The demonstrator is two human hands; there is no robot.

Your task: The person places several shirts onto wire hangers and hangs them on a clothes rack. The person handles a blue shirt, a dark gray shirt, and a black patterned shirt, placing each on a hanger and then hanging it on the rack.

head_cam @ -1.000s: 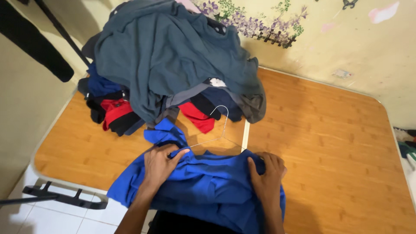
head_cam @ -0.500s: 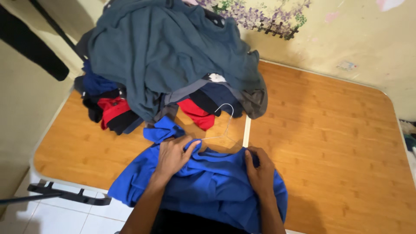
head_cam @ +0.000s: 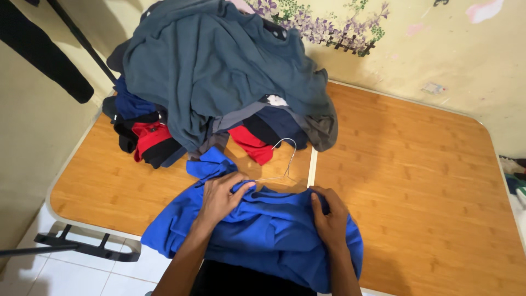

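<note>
Both hands are on a bright blue shirt (head_cam: 263,235) that's spread over the near edge of a wood-look folding table (head_cam: 416,181), with part of the fabric hanging off the front toward the person. The left hand (head_cam: 220,196) sits at the shirt's left shoulder area, fingers curled and pinching a fold of the blue cloth near the collar. The right hand (head_cam: 330,216) is over on the right shoulder, fingers bent down and gripping the fabric there too (thumb tucked in, so I can't tell how tight the grip is).

A thin white wire hanger (head_cam: 285,161) pokes out from the neck of the shirt, its hook lying flat on the table and pointing toward the laundry heap. The hook sits just beside a red garment (head_cam: 251,145) at the bottom of that heap.

The heap itself is a big pile at the back left of the table, topped by a large dark teal shirt (head_cam: 219,71) draped over everything, with navy, black and another red piece (head_cam: 148,137) sticking out on the left side.

Behind the table there's a yellowish wall with a purple flower decal (head_cam: 323,27). White floor tiles (head_cam: 60,274) show at the bottom left.
</note>
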